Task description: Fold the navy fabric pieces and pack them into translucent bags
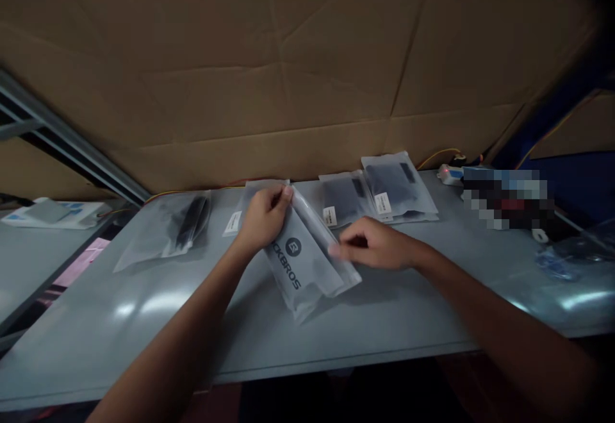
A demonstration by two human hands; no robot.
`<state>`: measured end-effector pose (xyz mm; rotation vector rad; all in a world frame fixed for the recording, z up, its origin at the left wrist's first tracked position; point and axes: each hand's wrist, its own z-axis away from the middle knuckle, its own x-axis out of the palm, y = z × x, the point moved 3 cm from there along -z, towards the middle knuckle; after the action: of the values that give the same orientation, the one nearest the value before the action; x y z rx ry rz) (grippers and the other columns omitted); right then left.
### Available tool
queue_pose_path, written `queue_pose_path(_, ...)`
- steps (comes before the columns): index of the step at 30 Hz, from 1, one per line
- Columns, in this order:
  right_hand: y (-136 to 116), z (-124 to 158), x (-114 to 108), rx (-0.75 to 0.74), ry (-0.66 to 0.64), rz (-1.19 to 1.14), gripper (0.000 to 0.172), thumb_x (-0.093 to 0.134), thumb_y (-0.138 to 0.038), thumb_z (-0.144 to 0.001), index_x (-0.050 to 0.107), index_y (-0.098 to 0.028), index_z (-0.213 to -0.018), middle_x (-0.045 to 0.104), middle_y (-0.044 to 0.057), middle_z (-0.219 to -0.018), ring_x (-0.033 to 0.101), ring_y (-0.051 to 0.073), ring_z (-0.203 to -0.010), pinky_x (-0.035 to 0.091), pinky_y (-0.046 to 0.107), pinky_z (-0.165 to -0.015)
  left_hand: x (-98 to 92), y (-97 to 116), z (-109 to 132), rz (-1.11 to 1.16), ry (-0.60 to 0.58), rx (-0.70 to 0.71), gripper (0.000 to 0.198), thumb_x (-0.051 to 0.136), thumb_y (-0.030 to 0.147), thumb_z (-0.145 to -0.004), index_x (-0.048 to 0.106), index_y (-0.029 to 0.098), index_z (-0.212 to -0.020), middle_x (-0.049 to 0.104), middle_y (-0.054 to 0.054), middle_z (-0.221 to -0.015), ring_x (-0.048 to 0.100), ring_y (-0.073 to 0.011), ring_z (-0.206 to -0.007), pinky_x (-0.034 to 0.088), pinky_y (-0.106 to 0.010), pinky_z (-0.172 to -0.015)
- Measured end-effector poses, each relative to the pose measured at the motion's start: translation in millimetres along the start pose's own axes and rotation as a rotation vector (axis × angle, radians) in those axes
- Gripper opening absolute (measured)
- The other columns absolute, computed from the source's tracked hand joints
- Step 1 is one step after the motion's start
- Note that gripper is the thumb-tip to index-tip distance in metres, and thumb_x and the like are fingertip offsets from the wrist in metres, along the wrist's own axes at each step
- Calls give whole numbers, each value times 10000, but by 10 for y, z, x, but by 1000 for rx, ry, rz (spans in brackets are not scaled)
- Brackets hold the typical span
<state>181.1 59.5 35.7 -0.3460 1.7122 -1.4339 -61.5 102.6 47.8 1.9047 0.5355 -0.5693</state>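
A frosted plastic zip bag (307, 243) with a round logo and dark lettering hangs tilted over the table between my hands. My left hand (265, 215) pinches its upper left corner between thumb and fingers. At the zip edge on the bag's right side, my right hand (369, 243) is closed with its thumb and fingertips on the strip; the fingertips are slightly blurred. Behind my left hand lies another bag with a white label (233, 223), partly covered. Whether the bag in my hands contains anything, I cannot tell.
Two filled bags with white labels, one (343, 199) and another (398, 186), lie at the back right. Several clear bags (168, 227) lie on the left. A cardboard wall (288, 90) closes off the back of the grey table (375, 333). A power strip (449, 174) stands at the right.
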Motion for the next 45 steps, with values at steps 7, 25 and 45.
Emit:
queue_pose_path(7, 115, -89, 105, -50, 318, -26, 134, 720, -337, -941, 754, -215, -984, 513, -40, -708, 439, 130, -638, 357, 284, -596, 208, 179, 151, -22, -122, 13, 420, 472, 457, -1062, 459, 219, -715, 495, 16, -662, 437, -157, -640, 311, -297, -596)
queue_pose_path(25, 35, -54, 148, 115, 377, -94, 161, 685, -372, -962, 681, -211, -968, 727, 44, -966, 652, 220, -906, 494, 316, -743, 290, 298, 245, -184, -129, -41, 478, 354, 504, -1132, 532, 224, -789, 602, -19, -698, 529, -195, -659, 287, -321, -647)
queue_pose_path(45, 571, 1872, -896, 513, 739, 610, 538, 797, -673, -826, 801, -284, -1198, 801, 139, -1202, 763, 319, -961, 578, 445, -842, -551, -4, 696, -655, -122, 350, 355, 443, 455, -1103, 710, 231, -1041, 777, -103, -1051, 724, -290, -980, 541, -414, -887)
